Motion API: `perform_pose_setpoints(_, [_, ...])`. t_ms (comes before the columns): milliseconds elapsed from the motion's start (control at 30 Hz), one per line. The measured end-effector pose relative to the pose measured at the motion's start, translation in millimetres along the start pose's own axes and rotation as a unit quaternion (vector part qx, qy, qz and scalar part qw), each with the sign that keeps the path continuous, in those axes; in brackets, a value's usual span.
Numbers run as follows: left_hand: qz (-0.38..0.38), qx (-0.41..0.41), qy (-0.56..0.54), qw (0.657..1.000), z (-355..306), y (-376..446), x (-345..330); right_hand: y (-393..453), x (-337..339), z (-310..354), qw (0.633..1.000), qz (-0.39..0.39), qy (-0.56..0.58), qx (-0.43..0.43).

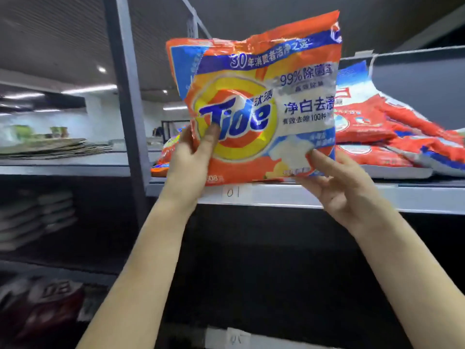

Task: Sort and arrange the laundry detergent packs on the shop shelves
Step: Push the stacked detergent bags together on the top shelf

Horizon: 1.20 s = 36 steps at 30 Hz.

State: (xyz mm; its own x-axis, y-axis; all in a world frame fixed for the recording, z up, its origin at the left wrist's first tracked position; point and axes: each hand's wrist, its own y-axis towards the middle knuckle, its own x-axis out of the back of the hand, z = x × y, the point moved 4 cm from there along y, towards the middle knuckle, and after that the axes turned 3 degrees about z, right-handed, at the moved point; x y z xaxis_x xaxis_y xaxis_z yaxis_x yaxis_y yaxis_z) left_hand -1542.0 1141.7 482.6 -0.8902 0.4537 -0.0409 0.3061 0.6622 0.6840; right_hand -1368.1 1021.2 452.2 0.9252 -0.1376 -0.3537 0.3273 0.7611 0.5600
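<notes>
So the Tide pack (264,102) is an orange bag with a blue band across the top, white Chinese text and a big "30" on it, then the yellow-and-orange bullseye with the blue Tide logo, plus a pale panel on its right side reading 99%. It's crinkly, shiny and a bit creased along the top edge. It's standing upright at the front lip of the shelf (352,195), right above a little white label (232,192) that says 01. The left hand (191,157) grips its lower left edge, thumb pressed right on the logo, other fingers tucked behind. The right hand (339,187) pinches the bottom right corner, fingers under the bag. Just behind the left fingers there's another orange pack (180,64) peeking out, and past the right fingers a pile of red and white packs (392,137) lying flat on the same shelf
</notes>
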Motion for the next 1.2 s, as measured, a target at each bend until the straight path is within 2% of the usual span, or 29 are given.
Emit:
perform_pose_setpoints(133, [-0.032,-0.006,0.128,0.991,12,74,16,78,7,9,0.977,-0.014,-0.215,0.003])
perform_pose_setpoints(200, [-0.048,-0.003,0.181,0.982,22,108,18,118,12,8,0.934,-0.015,-0.358,-0.001])
perform_pose_setpoints(267, [-0.059,0.023,0.274,0.96,39,134,14,151,17,1,0.85,-0.012,-0.526,-0.021])
perform_pose_setpoints(333, [-0.053,0.075,0.333,0.939,62,149,8,172,21,-9,0.737,-0.013,-0.675,-0.036])
perform_pose_setpoints(367, [-0.052,0.097,0.338,0.935,72,152,6,180,23,-13,0.697,-0.017,-0.716,-0.032])
perform_pose_setpoints(400, [-0.057,0.105,0.349,0.929,79,154,4,184,23,-15,0.679,-0.018,-0.734,-0.023])
perform_pose_setpoints(500, [-0.054,0.106,0.404,0.907,82,162,2,194,22,-12,0.657,-0.009,-0.754,-0.016])
perform_pose_setpoints(667, [-0.029,0.112,0.457,0.882,83,165,2,194,19,-7,0.661,-0.008,-0.75,-0.027])
perform_pose_setpoints(733, [-0.031,0.109,0.456,0.883,84,161,5,189,21,-7,0.677,-0.006,-0.735,-0.028])
perform_pose_setpoints(800, [-0.029,0.101,0.45,0.887,83,156,8,183,23,-6,0.717,-0.006,-0.696,-0.038])
perform_pose_setpoints(867, [-0.032,0.1,0.447,0.888,83,149,12,177,23,-2,0.73,-0.013,-0.683,-0.038])
perform_pose_setpoints(1000, [-0.061,0.084,0.436,0.894,81,133,21,163,17,7,0.688,-0.024,-0.725,0.005])
perform_pose_setpoints(1100, [-0.087,0.024,0.473,0.876,67,114,21,149,15,11,0.669,-0.042,-0.741,0.027])
perform_pose_setpoints(1200, [-0.104,-0.098,0.519,0.843,45,85,12,131,18,12,0.669,-0.047,-0.74,0.046])
